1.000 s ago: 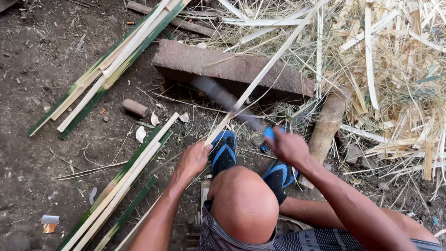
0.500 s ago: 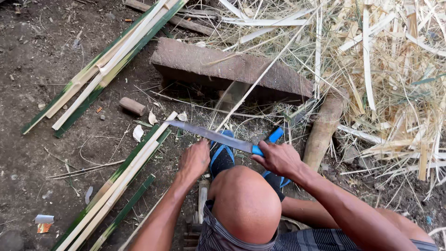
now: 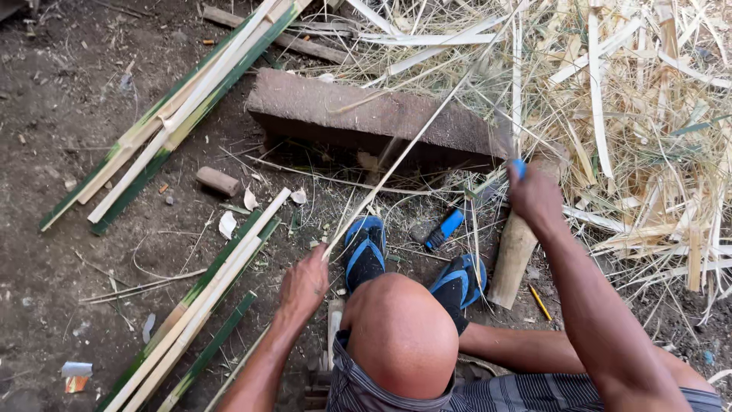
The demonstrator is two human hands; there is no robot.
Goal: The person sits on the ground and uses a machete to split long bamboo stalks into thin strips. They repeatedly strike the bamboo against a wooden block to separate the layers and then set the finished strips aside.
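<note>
Holding strip [image 3: 404, 152] tight in left hand [image 3: 303, 284] near knee [image 3: 400, 336]; right hand [image 3: 536, 197] gripping knife [image 3: 519, 168], swing away from knee.

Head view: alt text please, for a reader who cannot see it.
Seen from above, a squatting person's left hand grips a thin bamboo strip slanting across a wooden block, while the right hand raises a blue-handled knife. Split bamboo slats and shavings lie around.
</note>
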